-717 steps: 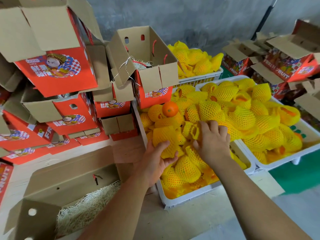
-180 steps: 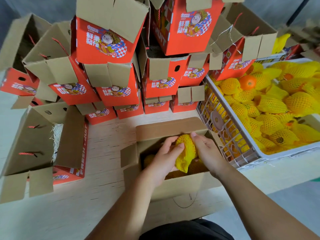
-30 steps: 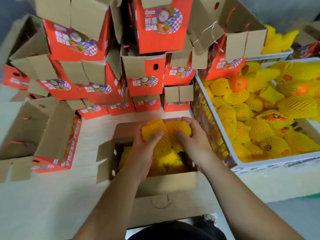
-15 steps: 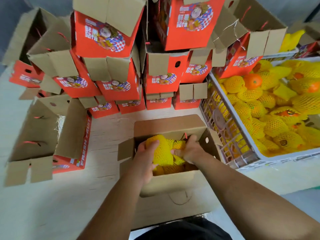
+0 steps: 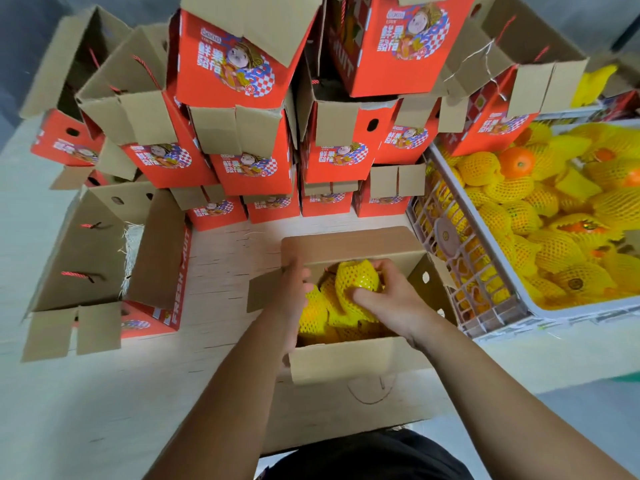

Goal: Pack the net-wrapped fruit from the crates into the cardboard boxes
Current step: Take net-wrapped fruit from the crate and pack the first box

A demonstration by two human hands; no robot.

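Note:
An open cardboard box [image 5: 349,360] stands in front of me, holding several fruits in yellow foam net. My right hand [image 5: 388,299] grips one net-wrapped fruit [image 5: 356,282] at the top of the pile inside the box. My left hand [image 5: 294,282] reaches into the box's left side, fingers down among the netted fruit; what they hold is hidden. A white crate [image 5: 575,310] full of net-wrapped fruit sits to the right, with one bare orange [image 5: 517,162] near its far end.
A tall stack of red-and-brown boxes [image 5: 249,161] rises behind the open box. Another open box [image 5: 104,258] with straw padding lies on its side at the left. Everything rests on a pale wooden tabletop [image 5: 104,393].
Both hands have gone deeper into the box with the fruit. The left hand has let its fruit drop lower on the left; the right hand now grips a fruit on top.

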